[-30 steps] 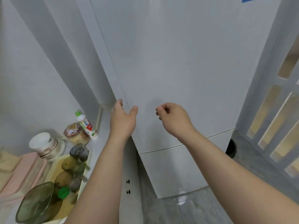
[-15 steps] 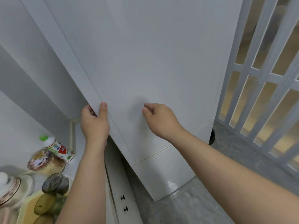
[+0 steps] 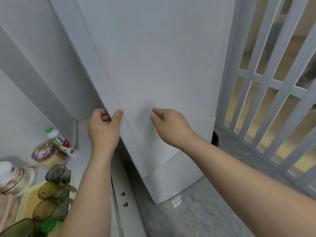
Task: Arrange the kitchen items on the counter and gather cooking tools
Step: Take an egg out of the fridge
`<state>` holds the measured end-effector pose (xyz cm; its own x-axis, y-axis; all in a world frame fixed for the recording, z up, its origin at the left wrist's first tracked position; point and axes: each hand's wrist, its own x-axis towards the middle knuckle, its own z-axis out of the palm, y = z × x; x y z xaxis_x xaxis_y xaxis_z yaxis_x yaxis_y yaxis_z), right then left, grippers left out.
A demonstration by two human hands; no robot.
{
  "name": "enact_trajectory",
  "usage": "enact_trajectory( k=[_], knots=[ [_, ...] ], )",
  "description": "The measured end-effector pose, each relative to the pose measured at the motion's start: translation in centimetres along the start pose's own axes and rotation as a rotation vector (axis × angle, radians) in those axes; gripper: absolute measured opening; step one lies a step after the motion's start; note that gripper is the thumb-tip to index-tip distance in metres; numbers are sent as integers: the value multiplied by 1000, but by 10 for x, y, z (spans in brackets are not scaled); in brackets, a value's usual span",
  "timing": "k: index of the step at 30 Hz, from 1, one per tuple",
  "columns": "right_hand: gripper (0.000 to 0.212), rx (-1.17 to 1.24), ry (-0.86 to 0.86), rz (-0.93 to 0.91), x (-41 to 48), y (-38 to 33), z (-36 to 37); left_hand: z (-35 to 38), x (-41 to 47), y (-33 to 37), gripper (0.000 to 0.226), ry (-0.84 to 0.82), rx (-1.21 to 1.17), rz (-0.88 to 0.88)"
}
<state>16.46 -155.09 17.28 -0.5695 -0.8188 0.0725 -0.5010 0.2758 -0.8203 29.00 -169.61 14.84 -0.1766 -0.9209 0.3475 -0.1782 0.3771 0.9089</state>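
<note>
At the far left, a pale pot (image 3: 12, 178) with a white lid stands on the table (image 3: 85, 147). Just to its right, a yellow tray (image 3: 25, 200) sits by the near edge of the table. Brown-green glasses (image 3: 47, 187) lie on their sides in the tray. A bright green cap (image 3: 48, 224) shows low down among them.

Behind the tray, a clear bag (image 3: 45, 153) of food sits on the table. A white bottle (image 3: 59, 141) with a green top leans just behind the bag, near the table's far corner by the wall.

Your left hand (image 3: 102, 129) is just past the right edge of the table. Its fingers curl round the left edge of the big white door (image 3: 162, 65), and your thumb lies on the front of it. Below your arm, two small black knobs (image 3: 124, 199) stick out of the white cupboard under the table.

Your right hand (image 3: 169, 124) is up in front of the door, a little to the right of your left hand. Its fingers are curled in and it holds nothing. You cannot tell if the fingertips touch the door. The hand's soft shadow falls on the door.

On the far right stands a white gate (image 3: 266, 117) with long slats. The grey floor (image 3: 196, 211) lies under it.
</note>
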Motion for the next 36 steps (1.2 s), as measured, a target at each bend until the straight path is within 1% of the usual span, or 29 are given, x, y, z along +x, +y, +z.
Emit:
enact_trajectory(
  k=[5,9,12,17,20,21,23,25,26,28,30,33,34,36],
  knots=[
    [49,-4,-3,-17,-66,13,-17,-3,-75,38,21,3,8,0],
    [49,20,36,-5,-116,29,-39,-2,-128,64,22,-84,-32,-37],
    [48,19,63,4,-151,39,-52,0,-163,80,18,-171,-98,-59],
    [48,-1,136,17,-197,51,-77,15,-208,98,15,-357,-118,-45],
    [35,12,217,25,-222,58,-94,26,-234,115,12,-518,-130,7],
    [29,20,246,33,-227,61,-98,29,-241,120,15,-567,-129,34],
    [26,18,313,71,-239,67,-107,36,-253,127,22,-627,-114,83],
    [26,11,361,96,-247,75,-117,42,-260,131,21,-640,-116,75],
    [32,9,378,118,-251,79,-123,45,-263,132,18,-645,-123,60],
    [50,35,408,174,-259,85,-135,51,-268,136,15,-650,-124,43],
    [58,61,439,227,-263,94,-144,58,-273,139,12,-656,-133,29],
    [54,69,480,316,-261,106,-156,69,-277,144,11,-666,-138,16],
    [50,72,504,346,-261,112,-161,75,-278,146,11,-679,-138,12],
    [35,67,562,383,-260,122,-170,84,-280,150,12,-696,-142,15]
  ],
)
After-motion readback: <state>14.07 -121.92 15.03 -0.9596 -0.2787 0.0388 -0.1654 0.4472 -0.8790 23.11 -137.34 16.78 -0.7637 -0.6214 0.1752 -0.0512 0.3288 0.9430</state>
